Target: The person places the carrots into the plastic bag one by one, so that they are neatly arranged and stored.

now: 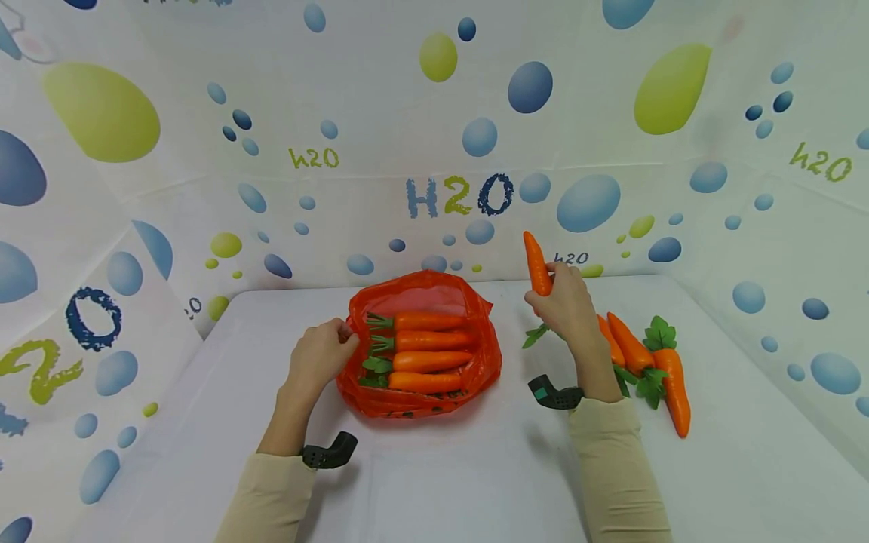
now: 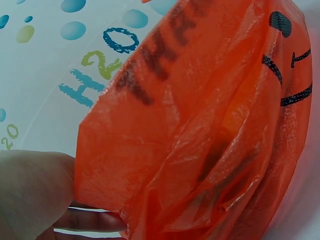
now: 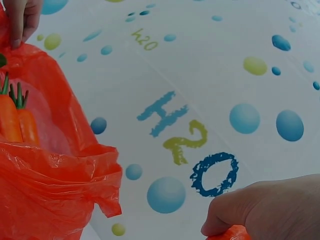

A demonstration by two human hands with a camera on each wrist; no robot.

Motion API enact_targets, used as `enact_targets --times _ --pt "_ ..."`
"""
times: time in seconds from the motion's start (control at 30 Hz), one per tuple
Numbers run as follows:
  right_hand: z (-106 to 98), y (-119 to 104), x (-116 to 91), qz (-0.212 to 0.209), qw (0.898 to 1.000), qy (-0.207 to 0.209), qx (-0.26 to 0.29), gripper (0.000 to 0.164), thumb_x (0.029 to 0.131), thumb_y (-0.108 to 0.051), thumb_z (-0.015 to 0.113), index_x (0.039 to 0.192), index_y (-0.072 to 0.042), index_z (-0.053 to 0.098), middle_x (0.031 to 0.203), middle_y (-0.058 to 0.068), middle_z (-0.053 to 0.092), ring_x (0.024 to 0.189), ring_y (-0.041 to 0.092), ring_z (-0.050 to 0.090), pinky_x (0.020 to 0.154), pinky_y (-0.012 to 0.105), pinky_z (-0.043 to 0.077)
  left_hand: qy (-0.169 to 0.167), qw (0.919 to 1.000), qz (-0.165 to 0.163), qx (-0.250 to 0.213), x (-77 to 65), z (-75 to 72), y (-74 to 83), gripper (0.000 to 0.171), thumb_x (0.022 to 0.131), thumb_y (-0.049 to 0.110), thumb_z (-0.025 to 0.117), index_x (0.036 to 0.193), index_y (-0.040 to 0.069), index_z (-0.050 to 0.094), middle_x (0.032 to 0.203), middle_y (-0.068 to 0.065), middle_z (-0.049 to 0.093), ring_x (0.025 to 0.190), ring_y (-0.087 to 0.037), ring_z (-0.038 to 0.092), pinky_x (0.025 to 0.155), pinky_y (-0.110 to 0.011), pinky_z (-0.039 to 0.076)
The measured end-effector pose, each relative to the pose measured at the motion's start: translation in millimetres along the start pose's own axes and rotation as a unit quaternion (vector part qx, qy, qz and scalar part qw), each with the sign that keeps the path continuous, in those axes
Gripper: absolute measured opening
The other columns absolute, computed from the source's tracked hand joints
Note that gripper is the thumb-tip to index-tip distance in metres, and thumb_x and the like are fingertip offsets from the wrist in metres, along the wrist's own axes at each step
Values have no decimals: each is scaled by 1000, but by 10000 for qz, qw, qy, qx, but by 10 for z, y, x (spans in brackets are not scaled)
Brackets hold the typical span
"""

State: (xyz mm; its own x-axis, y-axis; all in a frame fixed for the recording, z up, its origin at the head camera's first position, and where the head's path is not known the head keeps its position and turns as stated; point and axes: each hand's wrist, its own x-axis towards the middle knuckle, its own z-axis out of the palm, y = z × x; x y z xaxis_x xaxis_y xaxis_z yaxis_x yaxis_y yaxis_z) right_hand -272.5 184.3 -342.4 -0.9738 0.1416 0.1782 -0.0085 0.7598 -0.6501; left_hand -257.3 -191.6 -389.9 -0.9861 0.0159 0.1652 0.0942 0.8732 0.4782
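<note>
A red plastic bag (image 1: 485, 369) lies with its mouth spread, and several orange carrots (image 1: 434, 362) with green tops sit side by side in it. My left hand (image 1: 319, 351) pinches the bag's left rim between thumb and fingers. Black print shows on the bag's side (image 2: 165, 125) in the left wrist view. Right of the bag, my right hand (image 1: 566, 302) holds one carrot (image 1: 536, 264) above the table, tip up, with green leaves (image 1: 536, 335) below the hand. In the right wrist view, only a bit of this carrot (image 3: 232, 234) shows under the right hand (image 3: 270, 210).
More leafy carrots (image 1: 674, 392) lie on the white table (image 1: 462, 475) to the right, partly hidden behind the right forearm. A white sheet (image 1: 380, 90) with blue and green drops and H2O lettering stands behind and at both sides.
</note>
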Motion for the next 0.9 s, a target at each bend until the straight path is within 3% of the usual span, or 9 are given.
enact_targets --times 0.53,0.9 --pt "15 -14 19 -109 9999 -5 38 67 92 -23 62 148 0 35 131 22 45 104 33 53 89 45 57 -16 10000 -7 30 4 -5 13 24 95 23 55 98 2 64 76 -9 63 63 -20 54 52 -28 45" --pt "47 -141 -18 -372 9991 51 209 61 91 -21 59 144 2 40 128 21 44 105 32 50 91 46 56 1 10000 -33 -3 13 9 -6 24 95 24 55 99 2 64 76 -9 63 62 -20 54 52 -27 47"
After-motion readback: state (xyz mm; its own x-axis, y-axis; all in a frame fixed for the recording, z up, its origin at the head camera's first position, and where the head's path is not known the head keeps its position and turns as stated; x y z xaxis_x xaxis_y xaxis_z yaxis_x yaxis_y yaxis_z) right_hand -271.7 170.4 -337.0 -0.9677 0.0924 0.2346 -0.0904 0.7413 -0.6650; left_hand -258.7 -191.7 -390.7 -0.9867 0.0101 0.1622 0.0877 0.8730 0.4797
